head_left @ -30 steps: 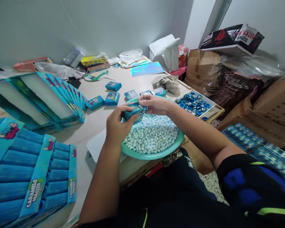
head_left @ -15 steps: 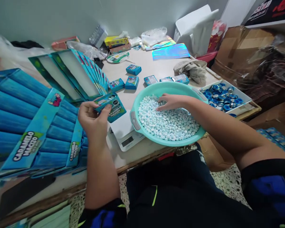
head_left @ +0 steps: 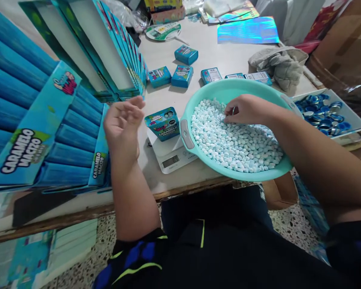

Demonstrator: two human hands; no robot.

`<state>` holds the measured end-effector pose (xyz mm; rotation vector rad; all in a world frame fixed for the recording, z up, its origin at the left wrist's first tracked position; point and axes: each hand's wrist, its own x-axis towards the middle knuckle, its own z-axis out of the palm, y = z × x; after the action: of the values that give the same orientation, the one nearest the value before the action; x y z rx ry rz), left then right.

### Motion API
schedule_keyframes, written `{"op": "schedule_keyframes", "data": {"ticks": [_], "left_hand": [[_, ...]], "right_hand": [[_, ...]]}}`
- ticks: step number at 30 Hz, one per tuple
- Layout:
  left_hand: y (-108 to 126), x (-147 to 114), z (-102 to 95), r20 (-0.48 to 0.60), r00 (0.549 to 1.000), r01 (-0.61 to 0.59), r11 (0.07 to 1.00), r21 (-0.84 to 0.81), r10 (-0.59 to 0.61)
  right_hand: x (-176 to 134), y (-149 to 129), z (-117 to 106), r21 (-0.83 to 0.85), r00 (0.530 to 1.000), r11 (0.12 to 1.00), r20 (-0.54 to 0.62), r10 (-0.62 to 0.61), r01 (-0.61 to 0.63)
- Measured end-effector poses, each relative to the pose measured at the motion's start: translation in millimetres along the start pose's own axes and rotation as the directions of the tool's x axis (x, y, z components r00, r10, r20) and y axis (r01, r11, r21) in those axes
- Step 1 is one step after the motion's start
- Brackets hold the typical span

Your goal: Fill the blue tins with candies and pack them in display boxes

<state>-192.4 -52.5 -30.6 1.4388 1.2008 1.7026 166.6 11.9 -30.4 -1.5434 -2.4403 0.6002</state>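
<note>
A small blue candy box (head_left: 164,124) printed "Caramelo Macizo" stands on a white kitchen scale (head_left: 176,154), with round openings in its top. Just left of the box, my left hand (head_left: 123,128) is raised with its fingers loosely curled and apart, holding nothing. My right hand (head_left: 249,109) reaches into a turquoise basin (head_left: 209,162) full of small white and pale-blue candies (head_left: 237,148). Its thumb and fingertips come together in a pinch at the candies' surface. How many it grips is hidden.
Large blue display cartons (head_left: 21,120) crowd the left. Several small blue boxes (head_left: 182,76) lie behind the basin. A white tray of blue-and-silver lids (head_left: 327,114) sits at the right, near a grey cloth (head_left: 279,66). Holographic sheets (head_left: 248,30) and a hand fan (head_left: 163,31) lie farther back.
My left hand has let go of the candy box, which now stands on the scale. My right hand remains in the basin, its fingers drawn closer together. The view has tilted down.
</note>
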Motion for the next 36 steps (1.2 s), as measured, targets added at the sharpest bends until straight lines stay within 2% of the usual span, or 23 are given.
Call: {"op": "schedule_keyframes", "data": {"ticks": [2, 4, 9, 14, 21, 23, 25, 26, 28, 29, 30, 32, 34, 35, 36], "left_hand": [[0.3, 1.3, -0.2, -0.108, 0.994, -0.035, 0.999, -0.025, 0.032], [-2.9, 3.1, -1.8, -0.158, 0.987, -0.047, 0.998, -0.033, 0.041], [-15.3, 9.0, -10.5, -0.171, 0.983, -0.051, 0.998, 0.047, 0.058], [-20.1, 13.7, -14.9, -0.218, 0.975, -0.032, 0.999, 0.025, 0.037], [-9.6, 7.2, -5.8, -0.229, 0.973, -0.023, 0.999, -0.022, 0.018], [-5.2, 4.3, -8.2, -0.186, 0.982, -0.021, 1.0, 0.004, 0.021], [-3.0, 1.8, -11.6, -0.016, 0.999, 0.04, 0.996, 0.085, -0.039], [-3.4, 0.7, -12.1, 0.102, 0.988, 0.099, 0.984, 0.148, -0.115], [-7.5, -0.8, -8.6, 0.261, 0.924, 0.204, 0.936, 0.286, -0.281], [-10.8, -1.1, -4.2, 0.273, 0.906, 0.231, 0.918, 0.323, -0.324], [-14.2, -1.1, 1.6, 0.248, 0.913, 0.235, 0.914, 0.331, -0.325], [-18.1, -0.5, 15.0, 0.141, 0.968, 0.159, 0.94, 0.303, -0.209], [-13.8, 0.8, 26.4, 0.045, 0.999, -0.038, 0.946, 0.322, 0.024], [-8.0, 1.8, 30.5, 0.056, 0.985, -0.171, 0.91, 0.377, 0.162], [-0.2, 3.2, 33.4, 0.127, 0.952, -0.306, 0.843, 0.442, 0.278]], "right_hand": [[-1.8, -1.4, -2.8, -0.026, 0.999, 0.999, -0.041, 0.027, -0.028], [-4.6, -5.0, -7.2, -0.02, 0.995, 0.998, -0.08, 0.053, -0.055], [-11.7, -16.5, -19.3, 0.051, 0.97, 0.978, -0.131, 0.206, -0.2], [-11.8, -16.5, -21.4, 0.075, 0.966, 0.985, -0.197, 0.166, -0.154], [-12.4, -15.5, -20.2, 0.167, 0.956, 0.971, -0.21, 0.206, -0.173], [-12.7, -15.2, -20.9, 0.182, 0.96, 0.97, -0.195, 0.199, -0.164], [-12.0, -14.8, -21.4, 0.176, 0.965, 0.969, -0.168, 0.201, -0.172], [-11.1, -14.5, -21.4, 0.166, 0.968, 0.97, -0.151, 0.201, -0.176], [-8.9, -13.8, -21.2, 0.145, 0.974, 0.973, -0.113, 0.195, -0.178], [-7.7, -13.4, -20.9, 0.14, 0.978, 0.974, -0.089, 0.19, -0.176], [-6.5, -12.9, -20.3, 0.138, 0.982, 0.975, -0.06, 0.181, -0.172], [-4.3, -11.6, -18.5, 0.135, 0.986, 0.977, 0.007, 0.164, -0.164], [-2.0, -10.2, -16.1, 0.124, 0.988, 0.981, 0.068, 0.141, -0.148], [-0.8, -9.6, -15.1, 0.116, 0.987, 0.983, 0.086, 0.132, -0.142], [0.4, -9.0, -14.3, 0.109, 0.987, 0.984, 0.096, 0.13, -0.14]]}}
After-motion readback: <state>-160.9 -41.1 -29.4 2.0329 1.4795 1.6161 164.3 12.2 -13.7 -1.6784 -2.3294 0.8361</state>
